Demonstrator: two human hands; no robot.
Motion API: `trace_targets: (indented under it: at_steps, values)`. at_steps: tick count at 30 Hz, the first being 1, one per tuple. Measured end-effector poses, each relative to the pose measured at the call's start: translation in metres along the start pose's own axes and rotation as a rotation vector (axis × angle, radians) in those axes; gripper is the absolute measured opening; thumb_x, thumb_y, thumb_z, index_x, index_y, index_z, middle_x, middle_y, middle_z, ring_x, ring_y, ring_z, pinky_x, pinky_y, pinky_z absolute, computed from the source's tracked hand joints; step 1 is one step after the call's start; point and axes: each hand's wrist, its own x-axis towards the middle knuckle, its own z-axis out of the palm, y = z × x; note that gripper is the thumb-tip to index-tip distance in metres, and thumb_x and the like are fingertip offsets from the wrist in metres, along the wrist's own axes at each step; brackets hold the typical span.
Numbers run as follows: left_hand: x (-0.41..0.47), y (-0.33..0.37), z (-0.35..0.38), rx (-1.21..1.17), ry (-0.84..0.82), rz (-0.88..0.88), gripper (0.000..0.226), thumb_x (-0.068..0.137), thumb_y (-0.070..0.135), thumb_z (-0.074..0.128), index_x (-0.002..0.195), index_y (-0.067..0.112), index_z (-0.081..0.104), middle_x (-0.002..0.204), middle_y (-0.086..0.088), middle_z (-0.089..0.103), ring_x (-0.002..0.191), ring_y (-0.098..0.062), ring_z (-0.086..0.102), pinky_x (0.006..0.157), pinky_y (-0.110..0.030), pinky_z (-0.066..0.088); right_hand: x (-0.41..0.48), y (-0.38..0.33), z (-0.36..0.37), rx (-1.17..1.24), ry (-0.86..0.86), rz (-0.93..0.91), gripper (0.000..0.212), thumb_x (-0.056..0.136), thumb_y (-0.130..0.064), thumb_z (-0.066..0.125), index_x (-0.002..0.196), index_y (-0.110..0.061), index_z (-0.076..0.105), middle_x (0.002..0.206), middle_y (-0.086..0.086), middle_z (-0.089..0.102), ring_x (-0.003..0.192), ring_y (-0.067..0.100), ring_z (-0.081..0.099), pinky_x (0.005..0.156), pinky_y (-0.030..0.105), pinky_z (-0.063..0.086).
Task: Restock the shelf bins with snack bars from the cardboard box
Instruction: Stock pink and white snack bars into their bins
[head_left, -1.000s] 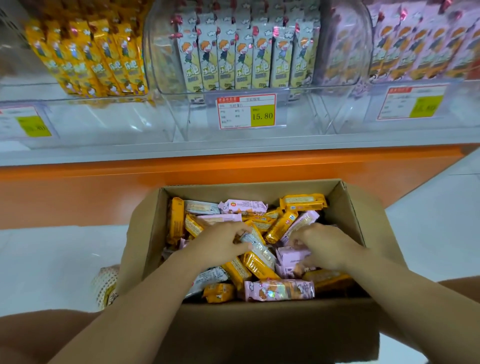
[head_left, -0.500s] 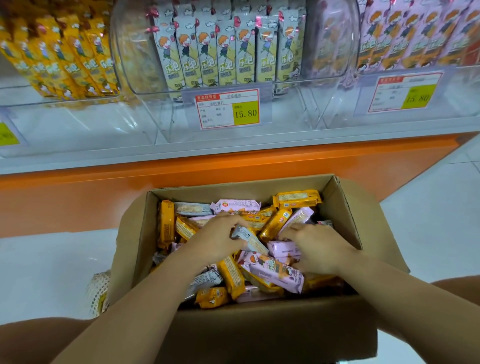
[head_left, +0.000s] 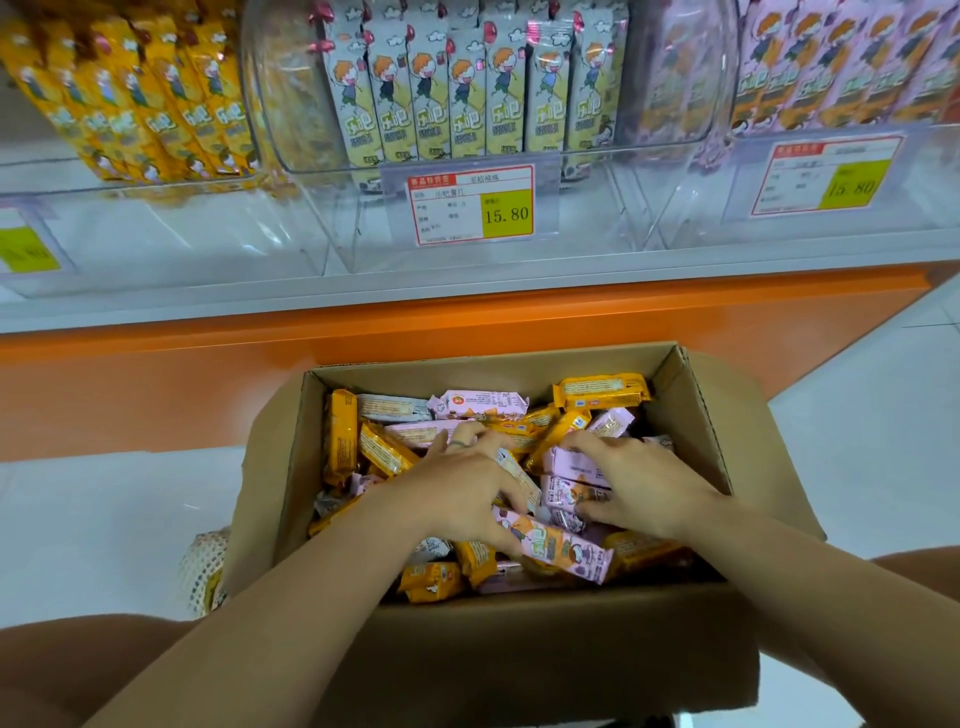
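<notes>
In the open cardboard box (head_left: 519, 654) below the shelf bins (head_left: 467, 218): mixed snack bars (head_left: 602, 391), loose. Left hand (head_left: 462, 488) is curling around a pink bar (head_left: 558, 551). Right hand (head_left: 639, 488) is lying flat, fingers spread, pressing on pink bars, gripping nothing visible.

A white tiled floor (head_left: 857, 441) with a soft sheen runs from 8 o'clock round to 3 o'clock, its grout lines faint on the right. Across the middle stretches the orange base panel (head_left: 156, 395) of a shop fixture, capped by a pale grey shelf edge (head_left: 467, 291). At 12 o'clock a price label (head_left: 471, 206) with a yellow-green patch reads 15.80; a like one (head_left: 826, 176) sits blurred at 2 o'clock. Light is even and bright, without hard shadows
</notes>
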Motion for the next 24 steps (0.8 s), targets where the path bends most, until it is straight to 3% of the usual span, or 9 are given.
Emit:
trace_targets:
  at_steps: [3, 7, 12, 17, 21, 24]
  values:
    - [-0.001, 0.0, 0.0, -0.003, -0.007, 0.006, 0.038, 0.078, 0.047, 0.072, 0.112, 0.031, 0.066, 0.156, 0.007, 0.009, 0.142, -0.021, -0.009, 0.114, -0.054, -0.002, 0.0, 0.0, 0.0, -0.03, -0.018, -0.07, 0.054, 0.087, -0.036, 0.064, 0.13, -0.03, 0.033, 0.131, 0.0, 0.046, 0.088, 0.02, 0.055, 0.066, 0.03, 0.038]
    - [-0.005, -0.013, -0.008, -0.125, 0.069, -0.03, 0.034, 0.075, 0.044, 0.075, 0.103, 0.027, 0.067, 0.149, 0.006, 0.022, 0.138, -0.016, 0.004, 0.112, -0.045, 0.012, 0.001, -0.005, -0.001, -0.132, -0.022, -0.122, 0.04, 0.083, -0.037, 0.064, 0.118, -0.027, 0.045, 0.135, -0.005, 0.037, 0.106, 0.02, 0.053, 0.083, 0.032, 0.044]
    - [-0.016, -0.023, -0.032, -0.345, 0.119, -0.03, 0.037, 0.082, 0.038, 0.071, 0.116, 0.026, 0.062, 0.132, 0.006, 0.047, 0.124, -0.013, 0.041, 0.104, -0.031, 0.033, 0.004, -0.007, -0.002, -0.228, -0.039, -0.103, 0.053, 0.079, -0.047, 0.067, 0.122, -0.028, 0.044, 0.138, -0.002, 0.033, 0.119, 0.023, 0.047, 0.098, 0.036, 0.037]
    - [-0.028, -0.025, -0.043, -0.524, 0.26, -0.08, 0.033, 0.08, 0.037, 0.072, 0.112, 0.032, 0.062, 0.126, 0.006, 0.054, 0.114, -0.009, 0.049, 0.091, -0.028, 0.039, 0.0, -0.01, -0.001, -0.449, 0.017, -0.101, 0.055, 0.082, -0.048, 0.061, 0.127, -0.021, 0.048, 0.138, 0.006, 0.034, 0.127, 0.027, 0.036, 0.105, 0.042, 0.029]
    - [-0.032, -0.021, -0.046, -0.567, 0.366, -0.079, 0.026, 0.082, 0.038, 0.07, 0.106, 0.032, 0.062, 0.128, 0.008, 0.057, 0.117, -0.01, 0.052, 0.093, -0.028, 0.044, -0.004, -0.019, 0.004, -0.521, 0.122, -0.168, 0.054, 0.069, -0.044, 0.074, 0.116, -0.02, 0.063, 0.121, 0.009, 0.052, 0.111, 0.028, 0.05, 0.093, 0.044, 0.041]
    - [-0.036, -0.017, -0.049, -0.552, 0.449, -0.062, 0.026, 0.084, 0.036, 0.069, 0.108, 0.03, 0.062, 0.121, 0.012, 0.058, 0.109, -0.006, 0.053, 0.085, -0.02, 0.042, -0.007, -0.016, 0.005, -0.367, 0.12, -0.147, 0.039, 0.081, -0.034, 0.061, 0.116, -0.018, 0.06, 0.126, 0.005, 0.04, 0.116, 0.024, 0.038, 0.097, 0.037, 0.032]
